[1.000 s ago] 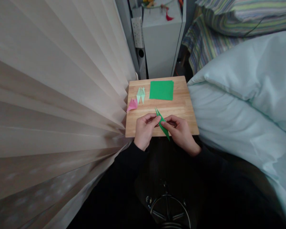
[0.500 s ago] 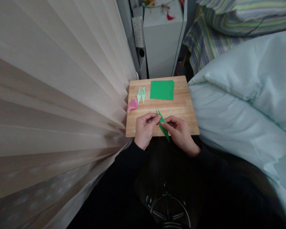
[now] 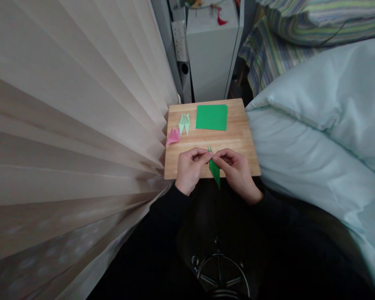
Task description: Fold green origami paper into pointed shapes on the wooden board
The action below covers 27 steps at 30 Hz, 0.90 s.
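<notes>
A folded piece of green origami paper (image 3: pixel 215 170) is held above the near edge of the wooden board (image 3: pixel 237 146). My left hand (image 3: pixel 191 166) pinches it from the left, and my right hand (image 3: pixel 236 170) from the right. Both thumbs meet near its upper part, where two thin points stick up past the fingers. Its wide, pointed end hangs down over the board's edge. The fingertips hide the middle of the folds.
On the board lie a stack of green paper (image 3: pixel 211 117), a pale green origami piece (image 3: pixel 184 124) and a pink one (image 3: pixel 173 136). A pleated curtain (image 3: pixel 112 104) borders the left, a light blue quilt (image 3: pixel 300 137) the right. Behind stands a white cabinet (image 3: pixel 211 58).
My right thumb and fingers have shifted up and left along the green origami paper, meeting my left fingertips. The paper now hangs more upright, with less of its thin points showing.
</notes>
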Tool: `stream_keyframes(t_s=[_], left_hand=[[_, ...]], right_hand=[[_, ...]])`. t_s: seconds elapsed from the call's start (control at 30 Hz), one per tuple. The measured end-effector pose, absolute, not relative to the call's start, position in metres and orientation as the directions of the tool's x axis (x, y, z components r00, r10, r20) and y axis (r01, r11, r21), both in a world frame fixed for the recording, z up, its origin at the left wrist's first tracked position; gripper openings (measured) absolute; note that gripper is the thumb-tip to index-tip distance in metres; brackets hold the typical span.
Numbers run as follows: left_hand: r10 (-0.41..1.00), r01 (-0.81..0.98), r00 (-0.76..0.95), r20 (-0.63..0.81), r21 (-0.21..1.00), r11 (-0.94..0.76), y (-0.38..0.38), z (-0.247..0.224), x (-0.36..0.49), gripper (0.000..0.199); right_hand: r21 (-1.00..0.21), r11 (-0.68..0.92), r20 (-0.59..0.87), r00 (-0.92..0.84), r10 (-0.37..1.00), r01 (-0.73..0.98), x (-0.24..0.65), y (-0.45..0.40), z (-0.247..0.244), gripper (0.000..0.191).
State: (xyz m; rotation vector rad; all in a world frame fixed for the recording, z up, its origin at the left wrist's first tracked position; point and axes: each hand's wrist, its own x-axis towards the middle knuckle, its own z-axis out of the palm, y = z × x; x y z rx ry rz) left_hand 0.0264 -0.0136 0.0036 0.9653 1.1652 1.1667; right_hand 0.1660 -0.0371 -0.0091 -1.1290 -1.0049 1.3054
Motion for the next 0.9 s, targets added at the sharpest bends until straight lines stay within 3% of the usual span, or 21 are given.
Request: stream_keyframes(t_s=[0.27, 0.5, 0.73, 0.9], left_hand=[[0.986, -0.174, 0.039, -0.163, 0.970, 0.167, -0.014, 0.004, 0.025, 0.020], [0.970, -0.216, 0.048, -0.240, 0.945, 0.244, -0.016, 0.006, 0.027, 0.021], [0.935, -0.380, 0.056, -0.350, 0.859, 0.344, -0.017, 0.011, 0.029, 0.030], [0.941, -0.373, 0.071, -0.330, 0.866, 0.332, -0.016, 0.015, 0.029, 0.028]], right_hand=[[-0.969, -0.116, -0.118, -0.002, 0.993, -0.218, 0.166, -0.037, -0.007, 0.020], [-0.995, -0.022, -0.026, 0.030, 0.999, -0.101, 0.166, -0.039, -0.006, 0.020], [-0.985, -0.024, -0.022, -0.014, 1.000, -0.171, 0.166, -0.038, -0.012, 0.019], [-0.973, -0.059, -0.065, 0.017, 0.998, -0.223, 0.165, -0.037, -0.012, 0.019]])
